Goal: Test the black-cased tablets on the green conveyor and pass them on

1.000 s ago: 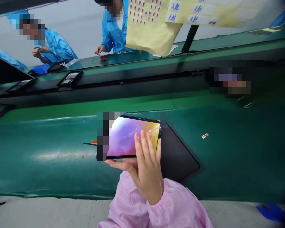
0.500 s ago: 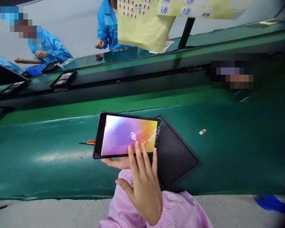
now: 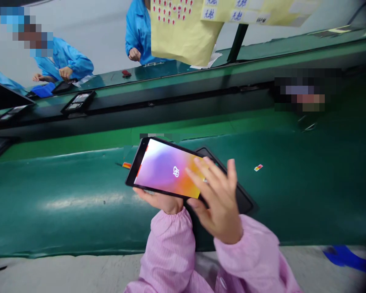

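Observation:
A tablet (image 3: 167,165) with a lit purple-to-orange screen and a white logo tilts down to the right above the bench. My left hand (image 3: 160,200) supports it from below along its near edge; most of those fingers are hidden beneath. Over the screen's right end, my right hand (image 3: 216,199) is spread with fingers apart, slightly blurred; whether the fingertips touch the glass I cannot tell. Partly covered by the tablet and my right arm lies a dark flat tray (image 3: 245,199). An orange tab (image 3: 126,165) shows just past the tablet's left end.
A small coloured sticker (image 3: 258,167) lies on the green bench mat (image 3: 64,211) to the right. Beyond runs a dark conveyor carrying a black tray (image 3: 79,101). Yellow sheets (image 3: 183,36) hang above. Two co-workers in blue sit across, their hands (image 3: 66,73) over the far bench.
The tablet has tilted more, its left end rising and shifting right. My right hand has moved right across the screen, from the lower middle to the right end.

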`<move>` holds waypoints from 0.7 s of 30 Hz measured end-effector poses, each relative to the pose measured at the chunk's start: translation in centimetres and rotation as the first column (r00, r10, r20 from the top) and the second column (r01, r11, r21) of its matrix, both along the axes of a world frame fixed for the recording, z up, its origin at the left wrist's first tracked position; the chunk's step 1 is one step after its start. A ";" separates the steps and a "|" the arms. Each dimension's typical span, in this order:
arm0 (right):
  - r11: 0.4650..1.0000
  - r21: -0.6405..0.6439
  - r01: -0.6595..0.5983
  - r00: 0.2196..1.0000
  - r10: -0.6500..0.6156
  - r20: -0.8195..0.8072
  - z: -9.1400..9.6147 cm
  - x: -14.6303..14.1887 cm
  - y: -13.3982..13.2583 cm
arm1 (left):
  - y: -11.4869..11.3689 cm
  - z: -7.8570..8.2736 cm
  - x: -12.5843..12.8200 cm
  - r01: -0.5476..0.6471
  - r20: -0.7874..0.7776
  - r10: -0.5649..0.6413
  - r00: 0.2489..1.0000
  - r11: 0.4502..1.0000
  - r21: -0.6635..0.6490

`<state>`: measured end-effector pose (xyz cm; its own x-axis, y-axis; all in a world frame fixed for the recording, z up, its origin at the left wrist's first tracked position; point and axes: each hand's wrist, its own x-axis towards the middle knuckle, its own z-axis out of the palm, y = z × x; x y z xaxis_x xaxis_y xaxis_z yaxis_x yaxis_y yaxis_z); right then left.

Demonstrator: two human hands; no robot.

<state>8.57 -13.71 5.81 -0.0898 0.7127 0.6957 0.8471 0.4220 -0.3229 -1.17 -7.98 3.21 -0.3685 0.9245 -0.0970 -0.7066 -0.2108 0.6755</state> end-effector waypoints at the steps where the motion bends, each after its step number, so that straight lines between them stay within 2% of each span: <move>1: 0.999 0.009 0.034 0.999 -0.034 0.028 0.1 1.6 0.1 | 0.1 -0.2 0.0 -0.011 0.047 0.009 0.999 0.999 0.031; 4: 0.990 0.006 0.141 0.982 -0.141 0.125 0.5 5.7 -0.1 | 0.5 -0.8 -0.1 0.084 0.156 -0.090 0.984 0.996 0.041; 7: 0.989 0.002 0.148 0.966 -0.145 0.213 0.5 7.1 -0.7 | 0.5 -1.2 -0.1 0.193 0.192 -0.186 0.964 0.981 -0.020; 9: 0.996 -0.020 0.086 0.959 -0.078 0.272 0.3 6.3 -0.7 | 0.3 -1.3 -0.1 0.236 0.206 -0.224 0.953 0.971 -0.038; 14: 0.994 -0.045 -0.103 0.908 0.112 0.404 -0.6 2.3 0.7 | 0.0 -1.6 -0.1 0.392 0.233 -0.371 0.899 0.918 -0.051; 17: 0.993 -0.040 -0.111 0.894 0.118 0.432 -0.8 0.9 1.7 | 0.0 -1.7 -0.1 0.415 0.239 -0.390 0.889 0.907 -0.065; 21: 0.991 -0.116 -0.071 0.883 0.116 0.455 -1.2 0.8 1.5 | 0.0 -1.5 0.0 0.384 0.254 -0.355 0.900 0.920 -0.074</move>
<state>9.37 -12.24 4.62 -0.4524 0.7446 0.4908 0.8680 0.4939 0.0508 -1.18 -7.98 1.73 0.0437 0.9659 -0.2553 -0.8568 0.1677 0.4877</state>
